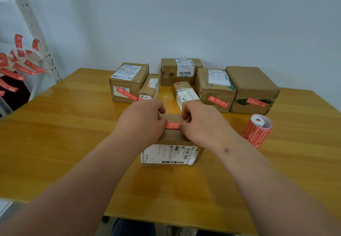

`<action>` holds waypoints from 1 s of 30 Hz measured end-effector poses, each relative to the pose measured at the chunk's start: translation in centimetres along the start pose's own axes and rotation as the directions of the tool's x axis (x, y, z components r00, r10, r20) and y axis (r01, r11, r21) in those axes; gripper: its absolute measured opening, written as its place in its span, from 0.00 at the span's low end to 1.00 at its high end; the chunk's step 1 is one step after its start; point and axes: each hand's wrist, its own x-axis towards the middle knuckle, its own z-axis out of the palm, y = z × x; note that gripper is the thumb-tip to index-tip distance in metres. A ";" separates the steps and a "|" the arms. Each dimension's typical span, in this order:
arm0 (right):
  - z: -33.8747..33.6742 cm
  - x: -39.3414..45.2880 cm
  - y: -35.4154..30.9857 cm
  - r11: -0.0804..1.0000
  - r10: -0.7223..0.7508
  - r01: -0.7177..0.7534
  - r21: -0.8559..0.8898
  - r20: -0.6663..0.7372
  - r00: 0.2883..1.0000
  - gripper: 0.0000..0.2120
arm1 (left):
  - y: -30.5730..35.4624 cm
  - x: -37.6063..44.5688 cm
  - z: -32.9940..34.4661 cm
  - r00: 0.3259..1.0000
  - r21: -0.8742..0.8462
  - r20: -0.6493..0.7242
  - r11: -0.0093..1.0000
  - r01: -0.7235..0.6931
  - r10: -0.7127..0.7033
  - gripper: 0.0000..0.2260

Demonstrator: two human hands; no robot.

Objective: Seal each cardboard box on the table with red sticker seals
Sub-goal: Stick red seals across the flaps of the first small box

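Red sticker seal (172, 125) lies stretched between your hands on the cardboard box (171, 147) beneath them; your left hand (142, 119) and right hand (201, 123) each pinch one end. Right of your right hand stands the sticker roll (257, 130).

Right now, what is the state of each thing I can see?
near box: closed, being sealed
red sticker: on near box top, ends pinched
left hand: pinches sticker
right hand: pinches sticker
sticker roll: upright, partly unrolled
back boxes: closed, several with red seals
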 end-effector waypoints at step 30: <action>2.6 0.6 2.0 0.911 0.193 -0.223 0.348 0.117 0.974 0.31 | -1.9 0.3 1.1 0.998 -0.226 0.057 0.973 0.047 -0.035 0.23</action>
